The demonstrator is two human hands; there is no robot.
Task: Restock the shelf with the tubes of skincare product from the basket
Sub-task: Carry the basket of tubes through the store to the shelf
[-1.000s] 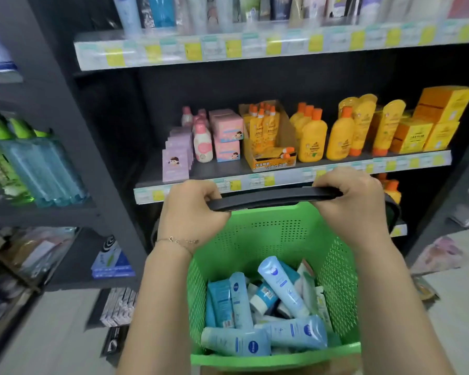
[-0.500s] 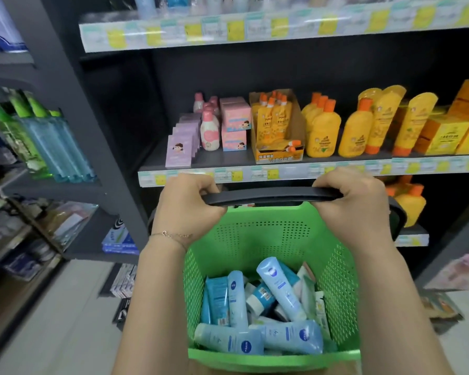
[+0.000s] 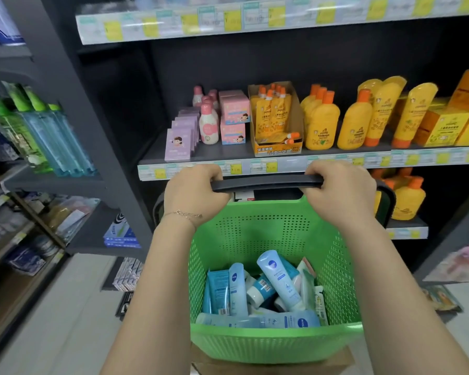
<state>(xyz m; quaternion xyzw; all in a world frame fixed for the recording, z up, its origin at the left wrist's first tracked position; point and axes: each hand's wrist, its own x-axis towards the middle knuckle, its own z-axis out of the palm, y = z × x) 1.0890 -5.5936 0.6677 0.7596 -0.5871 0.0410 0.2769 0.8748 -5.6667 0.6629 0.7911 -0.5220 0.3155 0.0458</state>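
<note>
Left hand (image 3: 194,192) and right hand (image 3: 341,193) both curl their fingers tight round the smooth black bar handle (image 3: 266,182) of the green basket (image 3: 341,266), its plastic walls perforated like mesh. Down in its bottom the pale-blue tubes (image 3: 278,282) lie heaped, glossy, flat-ended. A thin chain bracelet (image 3: 184,214) circles the left wrist. Beyond, the dark shelf (image 3: 228,151) carries rounded yellow bottles (image 3: 321,123).

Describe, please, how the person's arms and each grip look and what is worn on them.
The left forearm and right forearm are bare, with no sleeves in view. The left grip and right grip are ungloved. A thin gold-coloured chain bracelet circles the left wrist; the right wrist wears nothing.
</note>
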